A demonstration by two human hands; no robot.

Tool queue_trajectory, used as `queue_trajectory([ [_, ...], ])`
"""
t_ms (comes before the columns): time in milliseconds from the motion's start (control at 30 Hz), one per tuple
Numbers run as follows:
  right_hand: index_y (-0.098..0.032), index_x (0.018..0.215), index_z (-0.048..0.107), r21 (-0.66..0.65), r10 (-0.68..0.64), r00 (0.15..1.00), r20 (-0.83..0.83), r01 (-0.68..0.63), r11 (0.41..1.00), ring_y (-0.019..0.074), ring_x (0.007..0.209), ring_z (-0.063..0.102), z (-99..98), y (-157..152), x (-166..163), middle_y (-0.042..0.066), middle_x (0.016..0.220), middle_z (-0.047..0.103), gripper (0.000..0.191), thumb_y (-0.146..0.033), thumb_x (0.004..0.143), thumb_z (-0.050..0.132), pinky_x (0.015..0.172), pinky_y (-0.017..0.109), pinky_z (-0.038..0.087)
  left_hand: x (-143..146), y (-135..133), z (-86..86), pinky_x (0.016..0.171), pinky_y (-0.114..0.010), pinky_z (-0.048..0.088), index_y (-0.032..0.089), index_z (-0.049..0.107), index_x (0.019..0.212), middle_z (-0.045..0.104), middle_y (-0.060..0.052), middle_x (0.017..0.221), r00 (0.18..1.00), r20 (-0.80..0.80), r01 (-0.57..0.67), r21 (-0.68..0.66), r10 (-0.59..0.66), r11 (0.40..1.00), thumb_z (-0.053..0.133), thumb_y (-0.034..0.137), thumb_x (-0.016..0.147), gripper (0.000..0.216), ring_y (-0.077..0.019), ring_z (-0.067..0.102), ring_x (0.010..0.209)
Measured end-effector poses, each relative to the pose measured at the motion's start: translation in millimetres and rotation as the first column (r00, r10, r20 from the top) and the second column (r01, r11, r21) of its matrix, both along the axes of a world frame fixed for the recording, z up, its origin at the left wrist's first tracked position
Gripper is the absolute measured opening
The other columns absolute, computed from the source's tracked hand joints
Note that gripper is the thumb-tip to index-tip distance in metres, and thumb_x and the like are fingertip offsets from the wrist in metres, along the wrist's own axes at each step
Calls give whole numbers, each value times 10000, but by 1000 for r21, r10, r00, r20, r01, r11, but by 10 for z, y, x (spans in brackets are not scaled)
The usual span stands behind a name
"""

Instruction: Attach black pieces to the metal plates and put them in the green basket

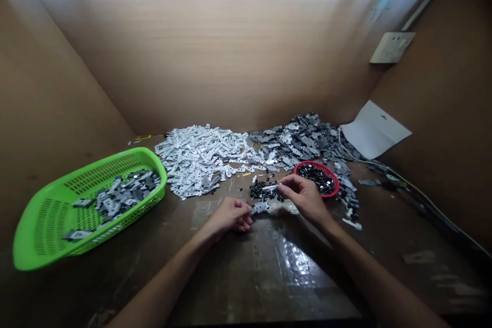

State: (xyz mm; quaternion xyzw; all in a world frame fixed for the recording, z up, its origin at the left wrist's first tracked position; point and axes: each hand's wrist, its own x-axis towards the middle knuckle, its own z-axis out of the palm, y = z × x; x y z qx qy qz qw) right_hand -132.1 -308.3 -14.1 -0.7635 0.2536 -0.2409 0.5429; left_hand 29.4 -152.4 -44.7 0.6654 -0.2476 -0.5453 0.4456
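My left hand (232, 215) is closed, pinching a small flat grey part (261, 207) just above the table. My right hand (302, 195) is closed too, its thumb and fingertips on a slim white strip-like piece (269, 187). That piece is over a small heap of black screw-like bits (258, 189), and I cannot tell whether it touches them. Close behind my right hand stands a red basket (335, 180) filled with more small black pieces, some with shiny round heads.
A green basket (34, 225) holding grey parts stands on the left. At the back lie a pile of white strips (196, 156) and a pile of dark grey parts (303, 138). A white card (376, 130) and a cable (423, 197) are on the right. Wooden panels enclose the table.
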Motion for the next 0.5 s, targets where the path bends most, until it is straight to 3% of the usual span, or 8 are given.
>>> queue_trajectory([
  [100,-122,878,595,76,33,999,-4,-32,997,58,720,516,-44,44,8,34,823,578,341,-432,736,595,643,151,415,-14,-8,43,447,-154,409,77,535,789,630,-98,698,1000,-1,2,12,-2,1000,601,368,724,305,-106,580,524],
  [267,-148,958,586,204,88,996,-24,-81,976,36,634,487,-163,137,47,13,773,571,339,-394,725,604,582,139,385,-17,-2,56,454,-152,415,77,541,798,630,-96,699,1000,-5,8,13,-8,1000,595,366,737,300,-96,572,517],
  [500,-147,869,611,32,10,997,-76,-7,999,66,718,533,-211,220,99,18,813,600,242,-343,735,567,645,159,414,-11,-7,15,461,-158,420,78,549,801,632,-101,706,1000,8,19,14,-19,1000,596,374,738,307,-103,579,525],
])
